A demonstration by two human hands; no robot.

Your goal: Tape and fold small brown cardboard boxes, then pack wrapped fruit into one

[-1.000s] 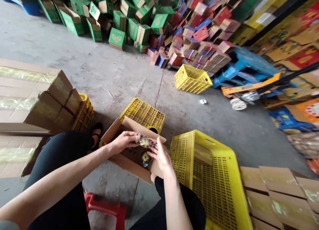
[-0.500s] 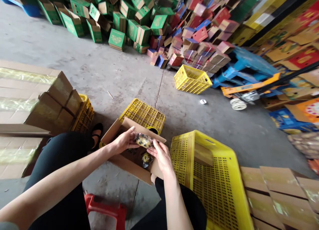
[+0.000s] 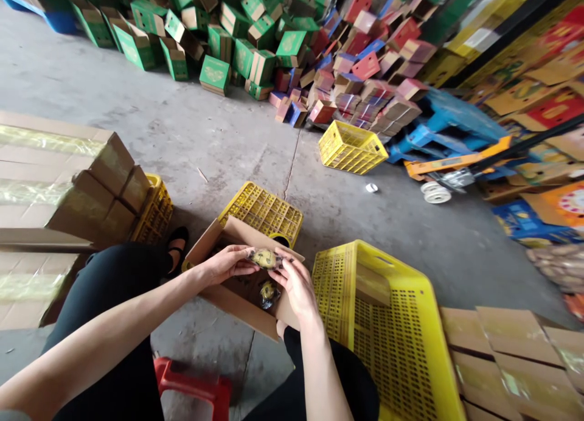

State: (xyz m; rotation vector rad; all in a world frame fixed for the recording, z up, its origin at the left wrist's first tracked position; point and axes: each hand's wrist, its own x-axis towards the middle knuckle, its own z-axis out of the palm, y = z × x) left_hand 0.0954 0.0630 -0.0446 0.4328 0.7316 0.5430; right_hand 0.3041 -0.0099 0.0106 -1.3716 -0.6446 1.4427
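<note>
Between my two hands is a yellowish fruit in clear, dark-patterned plastic wrap (image 3: 264, 258), held over an open cardboard box (image 3: 246, 316). My left hand (image 3: 230, 264) pinches the wrap at its left end. On the other end, the fingers of my right hand (image 3: 294, 281) are closed. Inside the box, below my right hand, lies a second wrapped yellow fruit (image 3: 267, 291). The rest of the box's inside is dark and partly hidden by my hands. Under and behind the box stands an upturned yellow crate (image 3: 260, 211).
A large yellow crate (image 3: 392, 336) with cardboard inside stands at my right, beside closed cartons (image 3: 515, 348). Taped cartons (image 3: 50, 184) are stacked at my left. A red stool (image 3: 194, 381) is below. Farther off are a small yellow crate (image 3: 351, 147), a pallet jack (image 3: 456, 165) and piled green boxes (image 3: 214, 74).
The wrapped fruit has turned between my hands, and its plain yellow side shows more now. Wrap is drawn tighter toward both ends. My hands stay over the box.
</note>
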